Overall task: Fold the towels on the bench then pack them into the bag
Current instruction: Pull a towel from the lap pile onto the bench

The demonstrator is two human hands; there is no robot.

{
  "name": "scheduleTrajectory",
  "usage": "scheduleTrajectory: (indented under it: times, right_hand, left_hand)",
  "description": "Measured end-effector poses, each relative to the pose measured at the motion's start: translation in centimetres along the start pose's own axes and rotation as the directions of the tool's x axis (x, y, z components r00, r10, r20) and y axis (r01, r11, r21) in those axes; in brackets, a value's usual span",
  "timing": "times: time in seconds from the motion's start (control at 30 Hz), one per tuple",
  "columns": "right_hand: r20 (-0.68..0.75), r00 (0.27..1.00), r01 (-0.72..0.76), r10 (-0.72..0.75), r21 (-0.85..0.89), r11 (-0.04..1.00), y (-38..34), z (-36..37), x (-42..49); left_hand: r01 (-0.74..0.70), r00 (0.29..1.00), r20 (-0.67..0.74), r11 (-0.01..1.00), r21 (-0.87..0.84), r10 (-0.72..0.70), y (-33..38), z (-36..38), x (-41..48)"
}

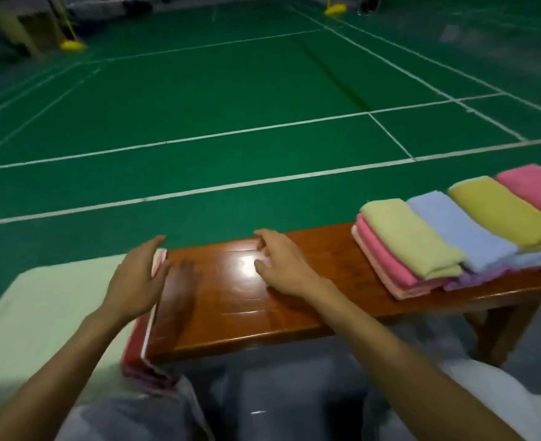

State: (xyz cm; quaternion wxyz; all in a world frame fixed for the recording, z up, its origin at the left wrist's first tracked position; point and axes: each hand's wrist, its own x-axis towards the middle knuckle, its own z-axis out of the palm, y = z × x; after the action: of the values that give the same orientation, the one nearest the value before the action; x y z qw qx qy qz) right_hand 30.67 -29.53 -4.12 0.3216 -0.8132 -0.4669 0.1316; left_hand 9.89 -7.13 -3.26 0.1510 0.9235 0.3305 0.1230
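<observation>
A glossy brown wooden bench (218, 316) runs from the lower middle to the right edge. A wide pale green towel (40, 300) lies spread over its left end, with red and pink towel edges (137, 348) showing under it. My left hand (135, 278) hovers open at that towel's right edge. My right hand (282, 262) rests on the bare wood, fingers loosely curled and holding nothing. Folded towels are lined up on the right: a yellow-green one (412, 240) on pink ones (383, 262), a light blue (460, 230), a yellow (504, 211) and a pink (533, 189). No bag is in view.
Beyond the bench lies a green badminton court floor (231, 100) with white lines. Yellow net-post bases (72, 45) stand far off at the left, and another yellow base (335, 9) at the top right. My knees in light trousers (294, 402) are below the bench's front edge.
</observation>
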Motion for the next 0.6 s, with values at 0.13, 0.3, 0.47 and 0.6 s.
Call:
scheduleTrajectory:
  times: [0.13,0.3,0.47,0.6]
  right_hand:
    - [0.136,0.99,-0.051,0.027,0.178,0.983,-6.8,9.7,3.1]
    - [0.085,0.981,-0.188,0.174,0.183,0.965,-12.9,17.4,6.7]
    - [-0.009,0.952,-0.306,0.307,0.085,0.948,-14.0,21.3,9.1]
    - [-0.063,0.894,-0.44,0.444,0.07,0.895,-14.7,20.9,9.9]
  left_hand:
    - [0.257,0.964,-0.088,0.964,0.071,-0.25,-14.2,-2.3,-4.2]
    - [0.482,0.873,-0.139,0.87,0.104,-0.468,-24.7,-3.3,-6.5]
    - [0.592,0.784,-0.245,0.806,0.014,-0.571,-29.0,-4.0,-5.8]
    - [0.694,0.643,-0.257,0.691,-0.201,-0.721,-31.0,-4.9,-5.1]
